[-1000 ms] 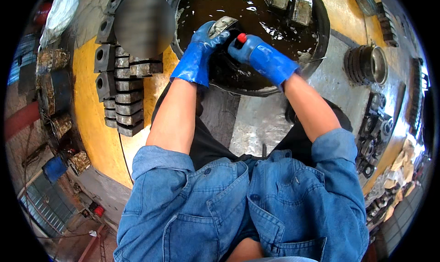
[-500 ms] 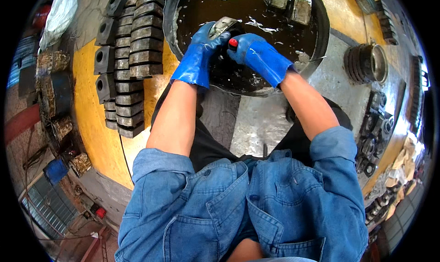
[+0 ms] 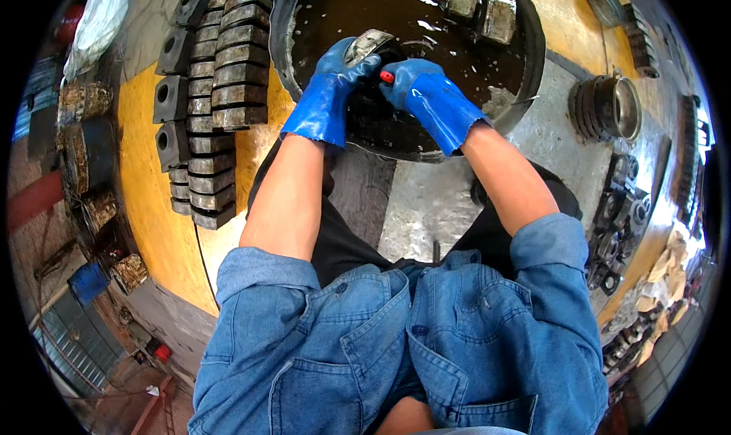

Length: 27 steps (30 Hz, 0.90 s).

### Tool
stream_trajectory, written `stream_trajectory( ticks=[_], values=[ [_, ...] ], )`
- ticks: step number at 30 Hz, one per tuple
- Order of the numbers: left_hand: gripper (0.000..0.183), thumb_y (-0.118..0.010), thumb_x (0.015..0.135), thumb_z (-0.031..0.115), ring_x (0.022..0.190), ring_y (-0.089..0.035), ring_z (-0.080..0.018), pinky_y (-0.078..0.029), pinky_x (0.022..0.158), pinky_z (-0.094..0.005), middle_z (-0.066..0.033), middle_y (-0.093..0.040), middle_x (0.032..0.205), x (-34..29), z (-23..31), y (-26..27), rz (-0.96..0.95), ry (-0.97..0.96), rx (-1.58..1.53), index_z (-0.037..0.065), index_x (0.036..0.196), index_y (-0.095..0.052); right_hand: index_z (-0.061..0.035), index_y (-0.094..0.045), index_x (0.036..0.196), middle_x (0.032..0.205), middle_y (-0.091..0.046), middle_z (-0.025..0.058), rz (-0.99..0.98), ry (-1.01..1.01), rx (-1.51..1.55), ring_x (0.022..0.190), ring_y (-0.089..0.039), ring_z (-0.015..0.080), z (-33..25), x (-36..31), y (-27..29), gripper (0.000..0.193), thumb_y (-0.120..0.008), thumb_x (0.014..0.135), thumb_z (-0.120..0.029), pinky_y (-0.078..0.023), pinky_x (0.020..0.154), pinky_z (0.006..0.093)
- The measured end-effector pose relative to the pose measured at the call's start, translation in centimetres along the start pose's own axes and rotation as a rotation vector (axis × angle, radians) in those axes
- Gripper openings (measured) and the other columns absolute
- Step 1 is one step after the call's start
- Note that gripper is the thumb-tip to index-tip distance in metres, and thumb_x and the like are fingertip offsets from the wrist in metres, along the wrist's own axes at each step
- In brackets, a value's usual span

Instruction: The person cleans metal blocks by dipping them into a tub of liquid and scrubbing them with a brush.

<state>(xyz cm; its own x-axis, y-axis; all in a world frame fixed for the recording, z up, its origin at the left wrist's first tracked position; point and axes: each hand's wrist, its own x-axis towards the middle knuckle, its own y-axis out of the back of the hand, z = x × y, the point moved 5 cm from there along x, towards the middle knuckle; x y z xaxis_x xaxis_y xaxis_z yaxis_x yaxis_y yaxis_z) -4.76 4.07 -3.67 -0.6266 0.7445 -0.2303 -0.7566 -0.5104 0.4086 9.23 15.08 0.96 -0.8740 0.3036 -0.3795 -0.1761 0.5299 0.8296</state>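
Observation:
Both my hands wear long blue rubber gloves and work over a wide round basin [image 3: 283, 43] of dark brown liquid. My left hand [image 3: 339, 65] is closed around a grey metal part [image 3: 370, 45] with a curved top, tilted above the liquid. In my right hand [image 3: 411, 78] is a tool with a red-ended handle [image 3: 387, 77], the fingers wrapped round it. The tool's working end is hidden by the gloves and the dark part, so its kind does not show. Two metal blocks [image 3: 499, 14] sit at the basin's far right.
Left of the basin, rows of grey metal blocks [image 3: 242, 75] stand beside several blocks with round holes [image 3: 171, 100] on a yellow surface. To the right are stacked metal rings [image 3: 607, 106] and dark machine parts [image 3: 620, 206]. A white plastic bag [image 3: 97, 27] lies far left.
My hands stay over the basin, gripping the same part and tool with only a slight shift. Ripples and highlights on the liquid differ.

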Motion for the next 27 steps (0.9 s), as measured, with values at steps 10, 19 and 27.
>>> stream_trajectory(
  ticks=[10, 19, 27],
  values=[
    [0.082, -0.092, 0.081, 0.042, 0.121, -0.07, -0.027, -0.054, 0.105, -0.0388, -0.0179, -0.072, 0.131, 0.2, -0.6, 0.0, -0.003, 0.0, -0.028, 0.001, 0.144, -0.06, -0.0205, -0.077, 0.106, 0.102, -0.077, 0.0146, 0.293, -0.148, 0.112, 0.094, -0.072, 0.0399, 2.1, -0.9, 0.8, 0.027, -0.069, 0.095, -0.044, -0.059, 0.082, 0.0479],
    [0.071, -0.088, 0.085, 0.037, 0.12, -0.067, -0.0257, -0.051, 0.106, -0.0399, -0.0146, -0.071, 0.131, 0.1, -0.6, 0.4, -0.003, -0.049, 0.018, 0.0, 0.14, -0.063, -0.0006, -0.076, 0.103, 0.095, -0.076, 0.0232, 0.033, -0.34, 0.659, 0.094, -0.075, 0.0389, 4.8, 0.3, -3.1, 0.048, -0.07, 0.089, -0.047, -0.059, 0.085, 0.0446],
    [0.079, -0.09, 0.083, 0.042, 0.121, -0.069, -0.0262, -0.053, 0.105, -0.0395, -0.0171, -0.072, 0.13, 0.1, -0.4, 0.2, -0.038, -0.044, -0.13, 0.001, 0.143, -0.061, -0.0005, -0.076, 0.108, 0.085, -0.077, 0.0157, -0.073, -0.274, 0.776, 0.074, -0.073, 0.0213, 3.3, 0.5, -2.0, 0.047, -0.075, 0.089, -0.043, -0.059, 0.069, 0.0366]
  ],
)
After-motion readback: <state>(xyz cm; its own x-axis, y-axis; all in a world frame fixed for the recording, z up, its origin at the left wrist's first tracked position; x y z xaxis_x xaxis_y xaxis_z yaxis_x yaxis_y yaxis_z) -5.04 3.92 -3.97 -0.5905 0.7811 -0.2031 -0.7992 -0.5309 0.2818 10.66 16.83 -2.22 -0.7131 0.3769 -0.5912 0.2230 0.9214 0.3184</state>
